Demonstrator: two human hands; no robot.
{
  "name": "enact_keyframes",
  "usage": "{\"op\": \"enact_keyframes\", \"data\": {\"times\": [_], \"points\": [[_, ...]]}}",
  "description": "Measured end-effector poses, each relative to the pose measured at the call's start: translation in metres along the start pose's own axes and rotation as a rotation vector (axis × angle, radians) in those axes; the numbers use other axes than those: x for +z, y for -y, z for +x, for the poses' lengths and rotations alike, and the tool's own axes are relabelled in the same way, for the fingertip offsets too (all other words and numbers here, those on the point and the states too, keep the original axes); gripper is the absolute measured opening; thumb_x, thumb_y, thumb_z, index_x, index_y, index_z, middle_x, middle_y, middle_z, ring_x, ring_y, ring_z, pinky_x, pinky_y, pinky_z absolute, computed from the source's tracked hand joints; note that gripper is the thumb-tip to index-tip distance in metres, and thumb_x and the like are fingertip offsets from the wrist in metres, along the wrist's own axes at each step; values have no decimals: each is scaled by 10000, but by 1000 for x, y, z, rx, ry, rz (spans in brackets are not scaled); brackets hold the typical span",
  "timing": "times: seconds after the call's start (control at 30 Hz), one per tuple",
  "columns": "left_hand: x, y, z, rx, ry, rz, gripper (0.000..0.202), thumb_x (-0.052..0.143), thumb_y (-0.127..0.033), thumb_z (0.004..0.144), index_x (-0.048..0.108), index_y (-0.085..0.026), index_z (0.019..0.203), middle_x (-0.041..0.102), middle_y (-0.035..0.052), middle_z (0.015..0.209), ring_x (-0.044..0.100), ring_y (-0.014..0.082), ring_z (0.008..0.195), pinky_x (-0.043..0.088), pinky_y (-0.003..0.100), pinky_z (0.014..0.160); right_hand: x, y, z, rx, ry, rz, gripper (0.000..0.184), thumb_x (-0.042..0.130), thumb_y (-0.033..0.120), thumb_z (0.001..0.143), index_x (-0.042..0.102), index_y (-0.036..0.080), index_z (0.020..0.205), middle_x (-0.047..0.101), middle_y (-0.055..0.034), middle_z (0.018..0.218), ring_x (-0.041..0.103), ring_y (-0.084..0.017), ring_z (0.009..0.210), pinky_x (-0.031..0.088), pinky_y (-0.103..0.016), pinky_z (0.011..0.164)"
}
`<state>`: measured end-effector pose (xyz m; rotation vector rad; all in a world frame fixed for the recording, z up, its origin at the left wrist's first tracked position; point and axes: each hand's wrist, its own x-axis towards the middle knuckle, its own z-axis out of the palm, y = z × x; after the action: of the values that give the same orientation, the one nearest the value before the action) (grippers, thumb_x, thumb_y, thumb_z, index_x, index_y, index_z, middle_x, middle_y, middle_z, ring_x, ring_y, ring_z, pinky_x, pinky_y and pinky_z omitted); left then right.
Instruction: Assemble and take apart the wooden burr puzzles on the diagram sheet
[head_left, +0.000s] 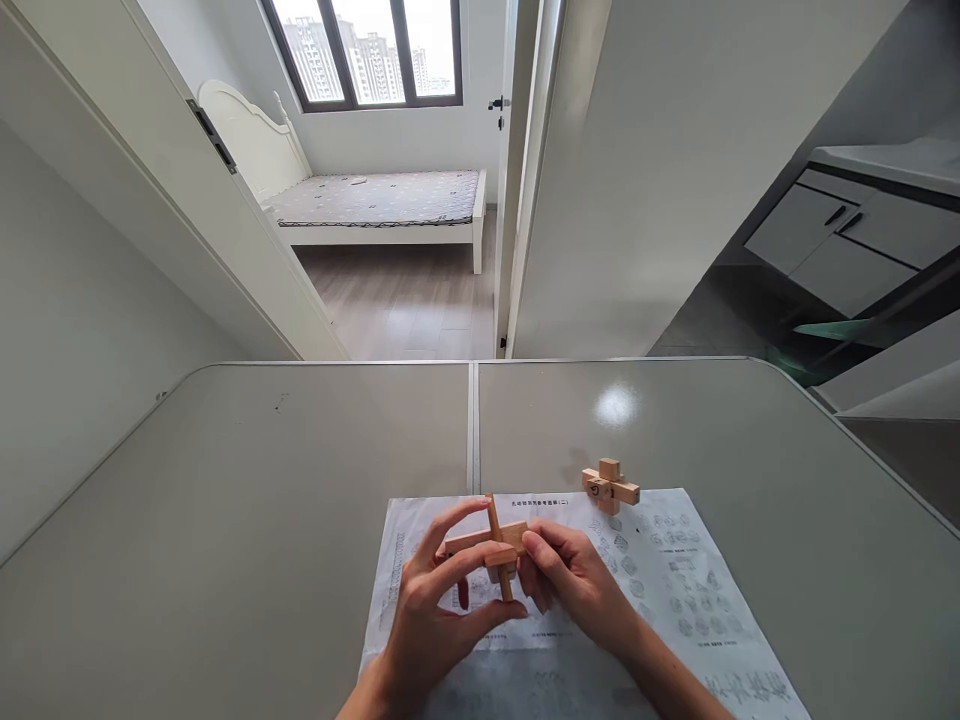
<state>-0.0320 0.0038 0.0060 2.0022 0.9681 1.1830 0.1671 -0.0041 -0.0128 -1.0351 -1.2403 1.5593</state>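
Note:
Both my hands hold a small wooden cross-shaped puzzle [491, 545] above a printed instruction sheet [675, 590]. My left hand [435, 620] pinches its left arm with thumb and fingertips. My right hand [577, 590] grips its right side, fingers curled round the pieces. A second assembled wooden puzzle [610, 486] rests on the sheet's far edge, just beyond my right hand and apart from it.
The grey folding table [225, 480] has a seam down its middle and rounded far corners. Beyond it an open doorway shows a bed [375, 200] and window. Dark cabinets [847, 240] stand at the right.

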Motion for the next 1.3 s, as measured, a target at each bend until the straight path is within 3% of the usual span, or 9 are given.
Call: {"op": "enact_keyframes", "data": {"times": [0.47,1.3], "points": [[1,0,1,60,-26,72,298,862,-300,857,760,-273,1136,655,121,1387,782,203,871,586,220,466,0,0,1,-17,5,33,473,507,562,1067,554,206,760,562,31,580,467,-105,486,377,-241,509],[-1,4,-1,22,54,44,383,840,-285,880,717,-298,1243,649,130,1407,779,238,995,613,237,566,1,-3,1,-25,-15,38,465,501,565,1068,570,200,788,564,35,559,466,-109,481,379,-243,517]]}}
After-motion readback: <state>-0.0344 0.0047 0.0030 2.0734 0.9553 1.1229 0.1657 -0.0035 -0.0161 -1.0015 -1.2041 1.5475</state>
